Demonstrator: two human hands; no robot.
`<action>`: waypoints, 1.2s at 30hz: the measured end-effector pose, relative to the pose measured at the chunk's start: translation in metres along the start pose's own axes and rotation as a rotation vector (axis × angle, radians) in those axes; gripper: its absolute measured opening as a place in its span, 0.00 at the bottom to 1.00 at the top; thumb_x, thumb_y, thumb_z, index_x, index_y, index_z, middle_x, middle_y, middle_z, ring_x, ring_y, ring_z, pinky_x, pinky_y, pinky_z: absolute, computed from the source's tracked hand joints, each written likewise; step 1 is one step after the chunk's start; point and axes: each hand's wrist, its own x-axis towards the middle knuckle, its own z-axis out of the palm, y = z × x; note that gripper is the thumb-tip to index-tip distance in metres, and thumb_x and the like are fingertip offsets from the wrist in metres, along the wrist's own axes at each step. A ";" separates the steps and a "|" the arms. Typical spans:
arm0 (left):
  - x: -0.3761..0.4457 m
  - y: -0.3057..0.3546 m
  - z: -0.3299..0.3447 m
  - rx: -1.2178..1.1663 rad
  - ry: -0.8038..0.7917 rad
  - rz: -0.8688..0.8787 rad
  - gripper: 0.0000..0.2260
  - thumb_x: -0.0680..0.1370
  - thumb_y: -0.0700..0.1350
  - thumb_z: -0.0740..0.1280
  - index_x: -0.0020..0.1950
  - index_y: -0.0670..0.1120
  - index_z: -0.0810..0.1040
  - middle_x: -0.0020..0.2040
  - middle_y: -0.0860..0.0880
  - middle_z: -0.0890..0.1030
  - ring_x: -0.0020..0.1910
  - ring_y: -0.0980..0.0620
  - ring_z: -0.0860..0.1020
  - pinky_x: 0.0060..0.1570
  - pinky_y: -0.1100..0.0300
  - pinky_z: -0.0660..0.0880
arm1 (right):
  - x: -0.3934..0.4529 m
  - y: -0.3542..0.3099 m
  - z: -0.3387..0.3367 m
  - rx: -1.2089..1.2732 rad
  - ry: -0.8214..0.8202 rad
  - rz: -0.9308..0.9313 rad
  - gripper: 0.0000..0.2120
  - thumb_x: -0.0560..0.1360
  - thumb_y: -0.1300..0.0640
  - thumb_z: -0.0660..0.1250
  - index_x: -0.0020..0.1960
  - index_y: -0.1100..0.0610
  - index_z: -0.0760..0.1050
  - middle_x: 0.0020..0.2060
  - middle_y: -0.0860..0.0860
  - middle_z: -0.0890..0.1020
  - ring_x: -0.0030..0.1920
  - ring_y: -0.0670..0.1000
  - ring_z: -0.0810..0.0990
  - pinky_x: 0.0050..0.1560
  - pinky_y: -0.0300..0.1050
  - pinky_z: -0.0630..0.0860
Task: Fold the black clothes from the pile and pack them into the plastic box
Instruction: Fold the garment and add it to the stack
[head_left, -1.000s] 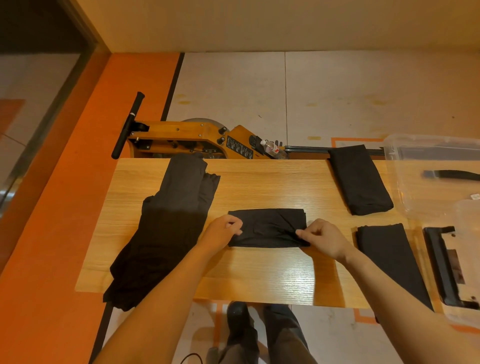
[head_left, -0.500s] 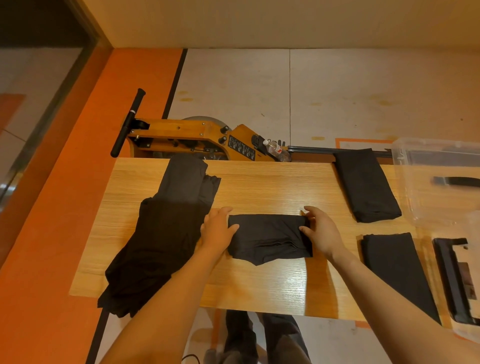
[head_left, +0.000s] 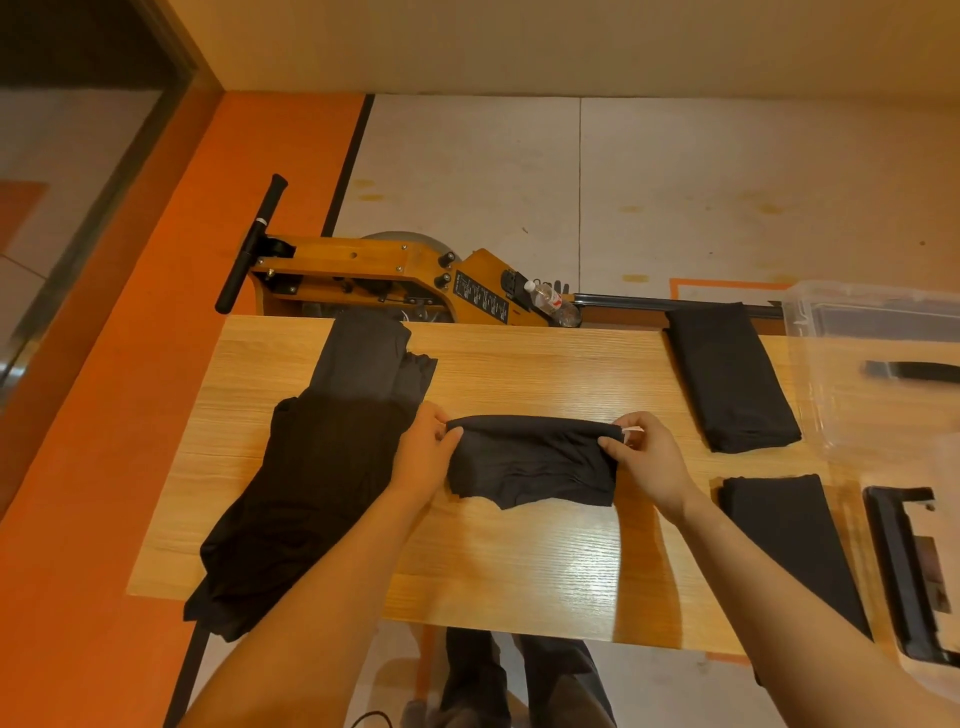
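Fingers (head_left: 608, 444) of the right hand (head_left: 652, 462) pinching the right end of a folded black garment (head_left: 530, 462); left hand (head_left: 426, 452) gripping its left end, thumb curled over the rolled upper edge. Garment lifted along that edge, lower hem hanging ragged toward the light wooden table (head_left: 519, 561) at its middle. Small white tag showing at the right-hand corner.

To the left, a pile of black clothes (head_left: 311, 467), sprawled from the far edge of the table down over the near edge. To the right, two folded black pieces: one (head_left: 727, 374) at the far edge, one (head_left: 784, 530) nearer, apart from each other. Beyond them, a clear plastic box (head_left: 857, 332) at the right end, with a black-framed lid (head_left: 909, 571) lying just in front.

Glossy grain on the table, lamp glare near the front edge. Behind, an orange machine (head_left: 374, 280) with a black handle and a small bottle (head_left: 545, 299) resting on it. Floor pale grey with an orange band at left; cream wall above.
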 end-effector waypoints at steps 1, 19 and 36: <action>-0.001 0.002 0.000 0.001 -0.009 -0.002 0.08 0.79 0.43 0.66 0.53 0.46 0.67 0.41 0.48 0.76 0.42 0.51 0.75 0.46 0.54 0.73 | -0.002 -0.002 0.002 0.044 0.016 0.015 0.10 0.77 0.60 0.69 0.55 0.57 0.71 0.46 0.52 0.80 0.46 0.51 0.81 0.45 0.48 0.81; 0.008 0.010 0.020 0.207 -0.080 0.179 0.05 0.74 0.43 0.72 0.44 0.52 0.79 0.52 0.50 0.78 0.52 0.54 0.75 0.49 0.65 0.67 | -0.011 0.015 0.003 -0.476 -0.086 -0.267 0.16 0.78 0.64 0.66 0.64 0.54 0.78 0.53 0.49 0.72 0.54 0.47 0.73 0.62 0.42 0.72; 0.048 0.169 0.041 0.247 -0.047 0.400 0.18 0.76 0.34 0.68 0.64 0.46 0.77 0.63 0.46 0.71 0.64 0.49 0.70 0.63 0.65 0.63 | 0.007 -0.046 -0.095 -0.321 0.152 -0.267 0.22 0.79 0.64 0.64 0.72 0.53 0.70 0.65 0.53 0.74 0.67 0.51 0.72 0.70 0.45 0.69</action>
